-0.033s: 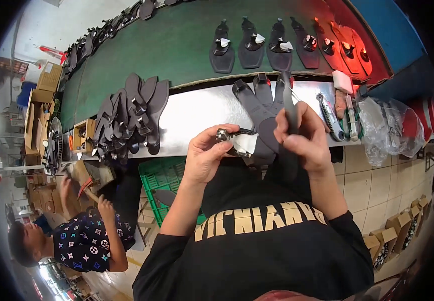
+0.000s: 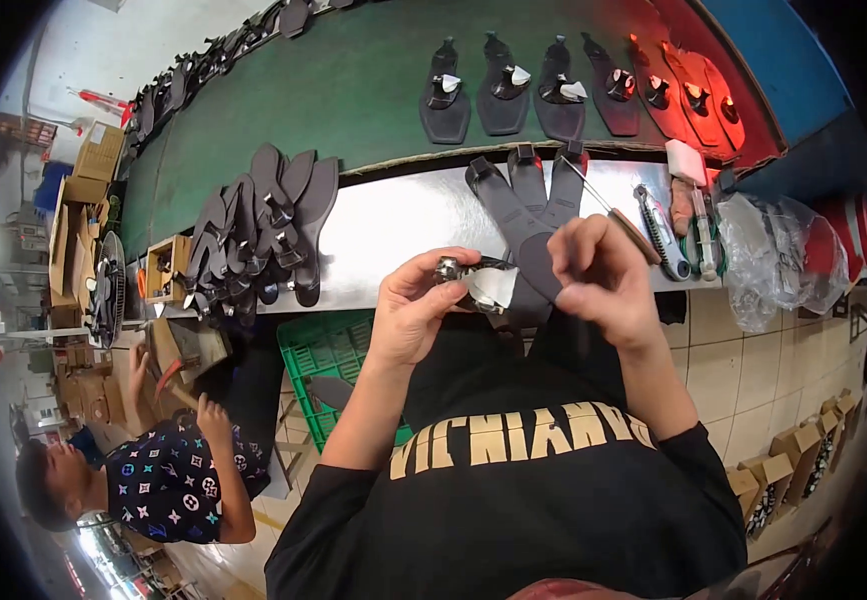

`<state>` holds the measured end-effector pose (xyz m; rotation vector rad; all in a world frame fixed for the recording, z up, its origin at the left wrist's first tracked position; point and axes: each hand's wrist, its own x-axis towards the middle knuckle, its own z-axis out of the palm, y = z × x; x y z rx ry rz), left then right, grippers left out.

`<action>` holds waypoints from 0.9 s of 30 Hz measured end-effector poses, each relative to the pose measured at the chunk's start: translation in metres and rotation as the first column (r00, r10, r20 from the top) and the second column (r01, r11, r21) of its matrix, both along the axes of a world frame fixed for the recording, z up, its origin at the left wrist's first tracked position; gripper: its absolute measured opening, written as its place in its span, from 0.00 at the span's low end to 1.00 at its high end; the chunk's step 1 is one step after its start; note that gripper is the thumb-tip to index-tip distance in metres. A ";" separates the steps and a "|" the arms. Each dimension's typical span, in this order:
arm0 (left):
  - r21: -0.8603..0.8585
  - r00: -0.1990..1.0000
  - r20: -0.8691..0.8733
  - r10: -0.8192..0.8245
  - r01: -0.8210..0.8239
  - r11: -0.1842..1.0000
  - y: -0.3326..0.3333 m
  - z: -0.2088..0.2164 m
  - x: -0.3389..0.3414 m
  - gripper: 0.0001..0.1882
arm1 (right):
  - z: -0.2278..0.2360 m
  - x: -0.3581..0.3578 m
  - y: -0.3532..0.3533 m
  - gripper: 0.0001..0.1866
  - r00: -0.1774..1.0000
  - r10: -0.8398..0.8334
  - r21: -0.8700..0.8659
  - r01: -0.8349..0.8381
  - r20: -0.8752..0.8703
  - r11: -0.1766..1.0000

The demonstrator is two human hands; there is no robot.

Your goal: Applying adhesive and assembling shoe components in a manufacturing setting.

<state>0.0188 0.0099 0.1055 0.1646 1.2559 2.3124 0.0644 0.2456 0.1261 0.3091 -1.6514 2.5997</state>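
In my left hand (image 2: 408, 315) is a black sandal strap (image 2: 447, 268) with a dark shiny ornament, pinched between thumb and fingers. A white piece of paper-like material (image 2: 494, 287) sticks out of it toward the right. My right hand (image 2: 615, 290) hovers beside it, fingers curled and apart from the thumb, with nothing visible between them. Beneath and beyond the hands, several black sandal soles with heels (image 2: 528, 185) lie fanned out on the metal bench. An awl with a wooden handle (image 2: 635, 238) rests behind my right hand, its shaft crossing one sole.
Black sandals (image 2: 253, 220) are heaped at the left. Finished-looking sandals (image 2: 501, 95) stand in a row on the green surface (image 2: 353, 90). A utility knife (image 2: 661, 235) and plastic bag (image 2: 783, 255) lie right. A green crate (image 2: 303, 370) sits below; a person (image 2: 168, 480) holds a hammer at left.
The dark sole held upright in my right hand is gone from it, and its fingers have parted. The awl and the heel behind now show. My left hand keeps the strap nearly still.
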 end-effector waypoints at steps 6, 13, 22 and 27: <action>0.020 0.997 -0.040 0.067 -0.066 0.998 -0.004 -0.011 0.006 0.17 | -0.002 0.025 -0.021 0.27 0.965 -0.189 0.533 0.259 -0.182 0.806; 0.085 0.996 -0.073 0.048 -0.042 0.995 -0.004 -0.013 0.004 0.19 | -0.006 0.028 -0.027 0.24 0.977 -0.146 0.527 0.208 -0.157 0.824; 0.037 0.995 -0.058 0.081 -0.079 0.996 -0.003 -0.019 0.004 0.18 | -0.010 0.025 -0.026 0.24 0.978 -0.127 0.543 0.199 -0.167 0.816; 0.023 0.994 -0.063 0.085 -0.083 0.996 -0.005 -0.020 0.006 0.18 | -0.009 0.026 -0.026 0.24 0.981 -0.120 0.564 0.185 -0.151 0.805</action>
